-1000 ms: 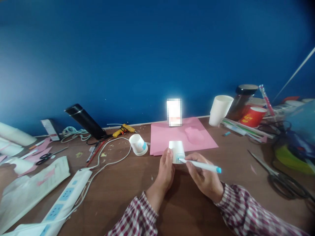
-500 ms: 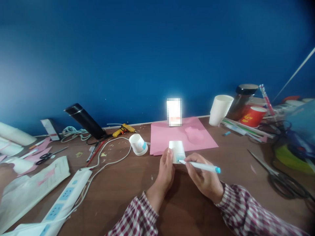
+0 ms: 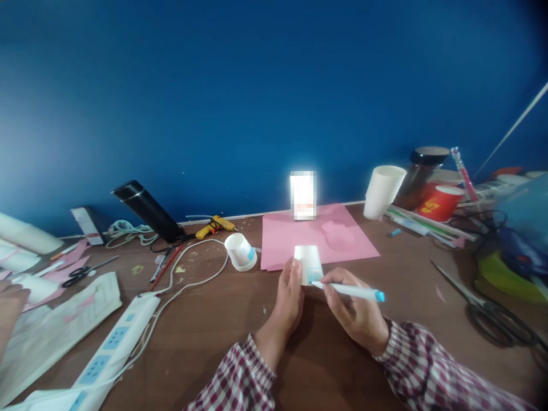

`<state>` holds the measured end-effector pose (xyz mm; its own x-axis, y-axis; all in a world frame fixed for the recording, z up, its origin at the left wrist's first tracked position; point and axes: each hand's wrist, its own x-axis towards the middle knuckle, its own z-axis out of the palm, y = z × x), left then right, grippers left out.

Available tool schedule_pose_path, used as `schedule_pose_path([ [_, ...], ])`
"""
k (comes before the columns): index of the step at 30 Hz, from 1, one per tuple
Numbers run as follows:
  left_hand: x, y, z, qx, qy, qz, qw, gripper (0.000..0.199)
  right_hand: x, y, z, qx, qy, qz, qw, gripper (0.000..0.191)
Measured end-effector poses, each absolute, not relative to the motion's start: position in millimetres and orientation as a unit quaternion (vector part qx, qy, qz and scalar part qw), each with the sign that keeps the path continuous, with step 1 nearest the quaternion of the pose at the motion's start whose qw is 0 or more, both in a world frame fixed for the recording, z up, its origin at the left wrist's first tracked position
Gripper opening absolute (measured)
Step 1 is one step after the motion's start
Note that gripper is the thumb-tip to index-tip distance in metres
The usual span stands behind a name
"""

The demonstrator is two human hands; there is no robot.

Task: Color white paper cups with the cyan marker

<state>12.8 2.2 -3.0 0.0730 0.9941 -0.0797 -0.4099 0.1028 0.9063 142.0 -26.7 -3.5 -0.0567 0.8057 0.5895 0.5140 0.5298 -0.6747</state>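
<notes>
My left hand (image 3: pixel 290 291) is closed around the left side of a small white paper cup (image 3: pixel 306 260). Pale blue colouring shows on the cup's lower right. A white felt-tip marker (image 3: pixel 357 291) with a blue end is pinched in my right hand (image 3: pixel 353 308), its tip touching the coloured patch. Behind the hands lie pink paper sheets (image 3: pixel 291 237). To the left, a second paper cup (image 3: pixel 240 251) stands upside down with a blue patch on its side.
Scissors (image 3: pixel 488 311) lie at right, near stacked white cups (image 3: pixel 384 191) and a red cup (image 3: pixel 440 204). On the left are a power strip (image 3: pixel 105 354), a black flask (image 3: pixel 148 210) and a yellow glue gun (image 3: pixel 215 226). Another person's hand (image 3: pixel 11 308) reaches in at the left edge.
The blue patch on the held cup looks slightly wider, and the marker has shifted a little. The other person's hand at the left edge has come further into view.
</notes>
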Motion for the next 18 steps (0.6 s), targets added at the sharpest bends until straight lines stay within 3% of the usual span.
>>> schedule_pose_path([
  [18, 11.2, 3.9, -6.9, 0.385, 0.41, 0.568, 0.601, 0.032, 142.7, -26.6, -4.0, -0.482, -0.703, 0.142, 0.504, 0.01],
])
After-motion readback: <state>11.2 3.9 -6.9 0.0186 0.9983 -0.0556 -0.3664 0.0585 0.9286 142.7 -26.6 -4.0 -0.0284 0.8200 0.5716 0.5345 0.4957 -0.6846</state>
